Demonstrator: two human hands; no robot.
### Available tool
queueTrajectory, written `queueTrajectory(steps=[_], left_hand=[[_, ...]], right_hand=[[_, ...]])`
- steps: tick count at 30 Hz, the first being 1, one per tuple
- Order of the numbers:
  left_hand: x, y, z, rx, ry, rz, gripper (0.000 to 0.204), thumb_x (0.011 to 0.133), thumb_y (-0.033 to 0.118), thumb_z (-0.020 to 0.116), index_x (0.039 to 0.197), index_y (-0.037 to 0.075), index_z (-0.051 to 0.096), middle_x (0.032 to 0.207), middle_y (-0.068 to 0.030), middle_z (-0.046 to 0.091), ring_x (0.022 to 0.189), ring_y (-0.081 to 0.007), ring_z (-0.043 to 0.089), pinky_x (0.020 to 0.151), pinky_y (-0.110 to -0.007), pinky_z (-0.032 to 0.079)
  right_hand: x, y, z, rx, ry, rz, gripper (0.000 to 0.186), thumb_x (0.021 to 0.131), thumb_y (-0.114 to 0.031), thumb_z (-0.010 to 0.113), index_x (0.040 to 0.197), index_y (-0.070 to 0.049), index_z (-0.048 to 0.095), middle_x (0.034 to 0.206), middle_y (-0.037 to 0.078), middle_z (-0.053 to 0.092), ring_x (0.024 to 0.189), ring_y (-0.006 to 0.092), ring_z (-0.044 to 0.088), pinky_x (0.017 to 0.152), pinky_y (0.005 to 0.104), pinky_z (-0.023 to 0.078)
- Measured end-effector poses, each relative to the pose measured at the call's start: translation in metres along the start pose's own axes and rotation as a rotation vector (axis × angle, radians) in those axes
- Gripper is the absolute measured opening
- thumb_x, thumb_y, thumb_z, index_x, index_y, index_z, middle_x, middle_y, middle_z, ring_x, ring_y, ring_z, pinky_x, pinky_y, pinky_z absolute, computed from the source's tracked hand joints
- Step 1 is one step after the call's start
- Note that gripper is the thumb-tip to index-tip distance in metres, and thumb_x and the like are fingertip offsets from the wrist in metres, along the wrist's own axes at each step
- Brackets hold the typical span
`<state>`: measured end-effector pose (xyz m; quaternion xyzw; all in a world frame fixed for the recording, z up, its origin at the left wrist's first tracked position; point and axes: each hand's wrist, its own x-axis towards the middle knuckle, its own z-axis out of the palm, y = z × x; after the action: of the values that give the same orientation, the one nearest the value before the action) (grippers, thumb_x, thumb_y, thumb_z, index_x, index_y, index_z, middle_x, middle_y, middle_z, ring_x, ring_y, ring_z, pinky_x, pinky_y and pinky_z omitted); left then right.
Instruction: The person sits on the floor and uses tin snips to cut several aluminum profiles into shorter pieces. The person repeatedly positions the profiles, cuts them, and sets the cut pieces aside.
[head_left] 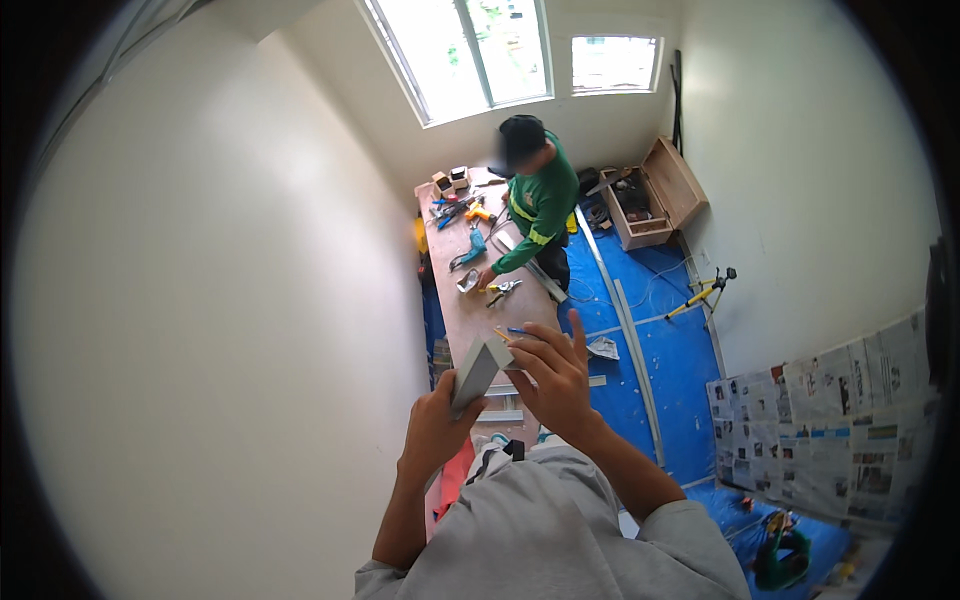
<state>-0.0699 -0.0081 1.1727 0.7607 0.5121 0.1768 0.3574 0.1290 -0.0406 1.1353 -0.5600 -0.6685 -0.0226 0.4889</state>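
Note:
My left hand (436, 428) is wrapped round a short light-grey metal channel (474, 378), raised in front of my chest above the near end of the table (455, 345). The piece has a bend or corner at its upper end. There my right hand (556, 384) grips it between thumb and fingers, with the index finger lifted. A thin yellow-orange stick like a pencil (501, 334) and a blue pen-like thing (517, 330) show beside the right fingertips; whether they are held or lie beyond, I cannot tell. More channel pieces (503, 414) lie below my hands.
Across the table, a person in a green long-sleeved shirt (545, 195) reaches toward a roll (467, 281). Nearby lie a teal drill (469, 248) and locking pliers (505, 290). Long metal strips (632, 345) cross the blue floor sheet (685, 430). An open wooden box (640, 232) and yellow tripod (702, 294) stand right.

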Motion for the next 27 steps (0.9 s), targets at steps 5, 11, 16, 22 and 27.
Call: queueTrajectory(steps=[5,11,16,22,27], left_hand=[[-0.009,-0.012,0.009,0.013,-0.011,-0.084,0.046,0.084,0.022,0.083,0.111,-0.002,0.054,0.092,-0.0282,0.072,0.091,-0.0466,0.071,0.078,-0.049,0.056],[-0.016,-0.036,0.009,-0.063,-0.033,-0.064,0.046,0.086,0.025,0.079,0.108,-0.002,0.049,0.084,-0.0294,0.069,0.082,-0.0511,0.069,0.071,-0.055,0.054],[-0.015,-0.057,-0.002,-0.013,-0.103,-0.095,0.043,0.085,0.022,0.079,0.110,-0.002,0.053,0.087,-0.0294,0.069,0.084,-0.0496,0.069,0.073,-0.054,0.054],[-0.020,-0.076,0.005,-0.061,-0.152,-0.071,0.045,0.084,0.021,0.082,0.111,-0.003,0.054,0.094,-0.0296,0.070,0.091,-0.0491,0.069,0.078,-0.052,0.053],[-0.020,-0.090,-0.001,-0.080,-0.192,-0.075,0.046,0.082,0.020,0.083,0.114,-0.002,0.059,0.096,-0.0291,0.070,0.093,-0.0479,0.068,0.082,-0.051,0.052]], right_hand=[[0.006,-0.006,0.012,-0.074,-0.049,0.001,0.019,0.084,-0.007,0.076,0.102,-0.008,0.074,0.103,0.002,0.072,0.115,0.0233,0.066,0.124,0.0645,0.018],[0.027,0.003,0.016,0.188,-0.272,0.116,0.008,0.087,-0.005,0.073,0.094,-0.006,0.076,0.093,0.006,0.074,0.102,0.0241,0.070,0.123,0.0630,0.018],[0.041,0.031,0.036,0.435,-0.581,0.474,0.012,0.087,-0.008,0.076,0.096,-0.001,0.078,0.091,0.014,0.077,0.086,0.0241,0.073,0.093,0.0367,0.050],[0.026,0.054,0.054,0.465,-0.748,0.540,0.014,0.093,-0.013,0.075,0.101,-0.003,0.079,0.091,0.006,0.077,0.084,0.0109,0.066,0.093,0.0338,0.051],[0.027,0.063,0.076,0.658,-0.851,0.595,0.025,0.094,-0.020,0.076,0.108,0.001,0.077,0.089,0.010,0.076,0.084,0.0099,0.062,0.084,0.0314,0.051]])
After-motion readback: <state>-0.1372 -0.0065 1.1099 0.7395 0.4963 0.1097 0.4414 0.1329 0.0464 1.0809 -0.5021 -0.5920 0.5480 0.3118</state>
